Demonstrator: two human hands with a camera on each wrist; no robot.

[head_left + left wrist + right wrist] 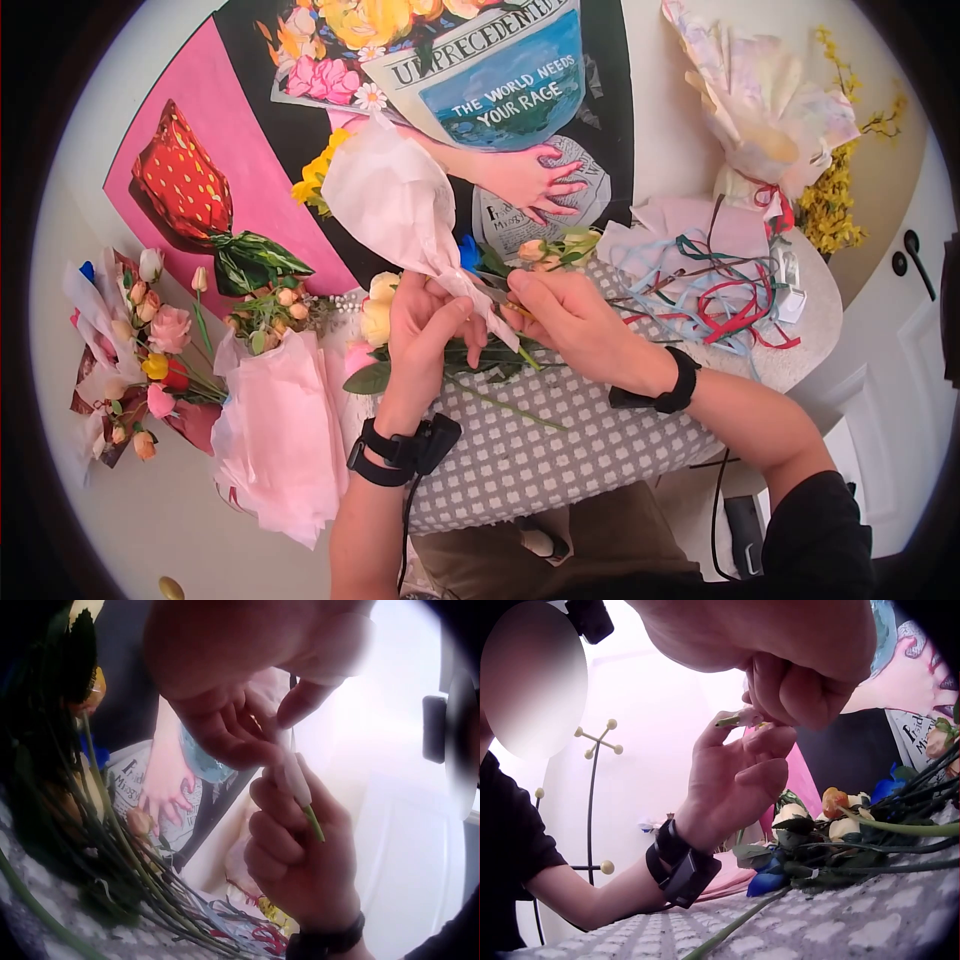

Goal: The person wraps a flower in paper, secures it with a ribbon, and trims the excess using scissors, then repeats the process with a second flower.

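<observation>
A flower wrapped in pale pink tissue paper (390, 190) stands tilted in front of the poster, its paper gathered into a narrow neck. My left hand (425, 325) holds that neck, fingers curled about it. From the right, my right hand (575, 325) pinches the paper-covered stem lower down, fingertips close to those of the left. A cut green stem end (313, 823) sticks out below the paper in the left wrist view. The bloom inside is hidden by the paper. Loose stems with cream roses (377, 318) and a blue flower (469, 252) lie beneath the hands.
A stack of pink tissue sheets (275, 430) and wrapped bouquets (150, 350) are on the left. Tangled ribbons (715, 300) lie on the right, with another wrapped bouquet (765, 120) behind. A dotted grey cloth (560, 450) covers the near table edge.
</observation>
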